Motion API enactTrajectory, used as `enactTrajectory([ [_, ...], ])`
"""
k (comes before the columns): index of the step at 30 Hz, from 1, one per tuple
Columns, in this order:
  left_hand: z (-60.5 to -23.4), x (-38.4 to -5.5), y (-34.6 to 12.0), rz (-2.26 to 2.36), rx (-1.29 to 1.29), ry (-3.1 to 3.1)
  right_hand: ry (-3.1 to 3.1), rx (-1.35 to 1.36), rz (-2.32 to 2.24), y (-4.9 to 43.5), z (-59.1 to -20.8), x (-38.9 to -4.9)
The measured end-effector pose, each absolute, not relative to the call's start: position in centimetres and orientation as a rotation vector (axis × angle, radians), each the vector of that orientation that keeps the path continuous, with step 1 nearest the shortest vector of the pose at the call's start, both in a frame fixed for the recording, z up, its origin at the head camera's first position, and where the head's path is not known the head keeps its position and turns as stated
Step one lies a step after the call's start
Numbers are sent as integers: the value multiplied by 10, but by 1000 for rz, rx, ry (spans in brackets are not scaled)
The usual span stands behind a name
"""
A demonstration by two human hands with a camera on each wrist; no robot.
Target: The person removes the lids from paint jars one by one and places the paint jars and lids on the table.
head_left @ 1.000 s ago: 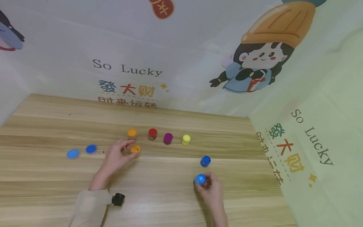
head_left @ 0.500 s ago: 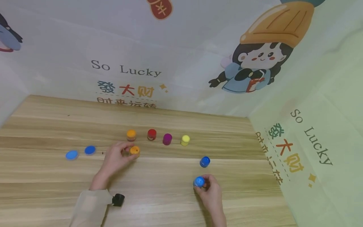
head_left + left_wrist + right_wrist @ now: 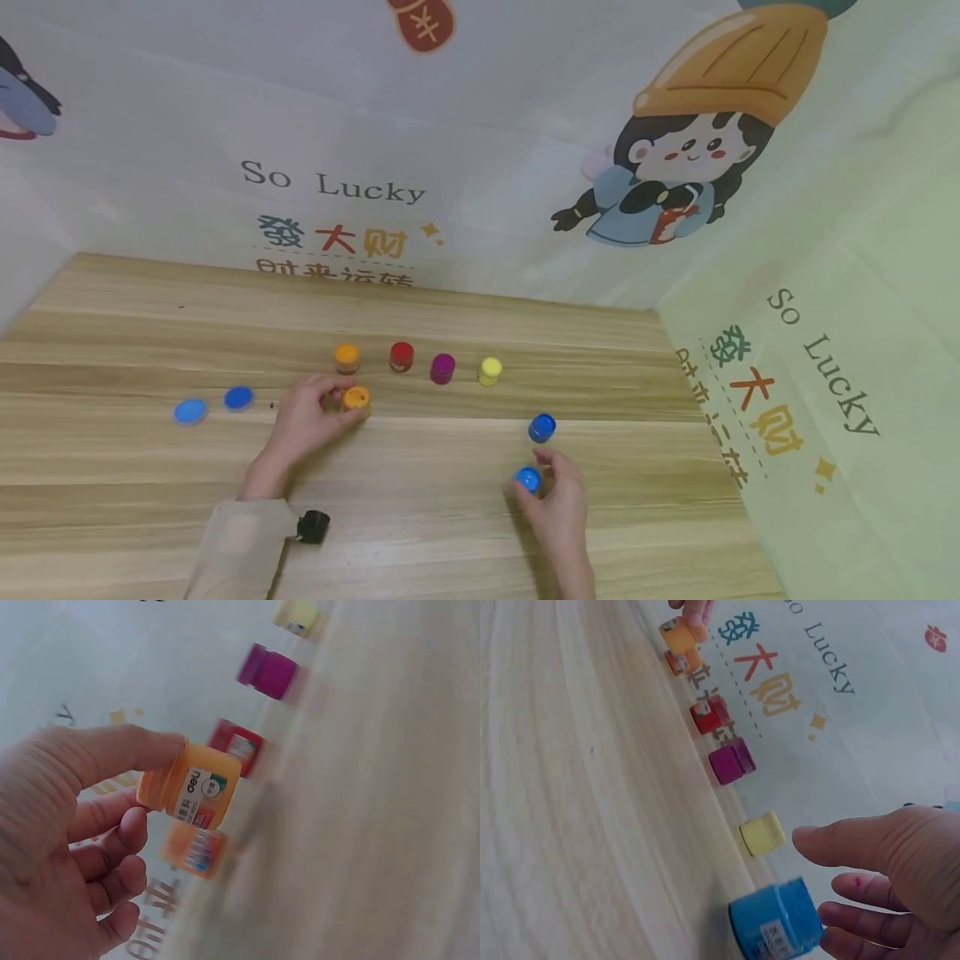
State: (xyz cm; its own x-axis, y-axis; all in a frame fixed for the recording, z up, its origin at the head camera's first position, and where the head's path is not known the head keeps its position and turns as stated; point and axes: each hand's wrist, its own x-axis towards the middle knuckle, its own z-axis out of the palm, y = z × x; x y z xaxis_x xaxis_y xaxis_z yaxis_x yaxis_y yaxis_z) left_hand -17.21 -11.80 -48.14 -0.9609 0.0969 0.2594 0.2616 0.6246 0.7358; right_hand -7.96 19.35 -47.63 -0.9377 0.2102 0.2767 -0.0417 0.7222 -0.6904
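Note:
My left hand pinches an orange paint jar between thumb and fingers; the jar's label faces the left wrist camera. Just behind it stands a second orange jar. At the right, my right hand is spread around a light blue paint jar standing lidless on the table. In the right wrist view the thumb is apart from this light blue jar, and the other fingertips lie right beside it. A dark blue jar, also uncovered, stands a little farther back.
A red jar, a purple jar and a yellow jar stand in a row at the back of the wooden table. A light blue lid and a dark blue lid lie at the left. Printed cloth walls enclose the table.
The light blue jar came slightly toward me and was set down. My right fingers have since spread away from it. My left hand keeps its hold on the orange jar, nearly still.

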Motion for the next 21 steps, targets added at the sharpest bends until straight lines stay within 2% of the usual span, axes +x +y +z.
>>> enactTrajectory([
  [10,-435,-157,-113,-1187,-489,-2541,-2481,159,1093,164,-461,-88],
  [21,-389,-137,-102,-1128,-727,-2444,-2562,269,1263,121,-434,-87],
])
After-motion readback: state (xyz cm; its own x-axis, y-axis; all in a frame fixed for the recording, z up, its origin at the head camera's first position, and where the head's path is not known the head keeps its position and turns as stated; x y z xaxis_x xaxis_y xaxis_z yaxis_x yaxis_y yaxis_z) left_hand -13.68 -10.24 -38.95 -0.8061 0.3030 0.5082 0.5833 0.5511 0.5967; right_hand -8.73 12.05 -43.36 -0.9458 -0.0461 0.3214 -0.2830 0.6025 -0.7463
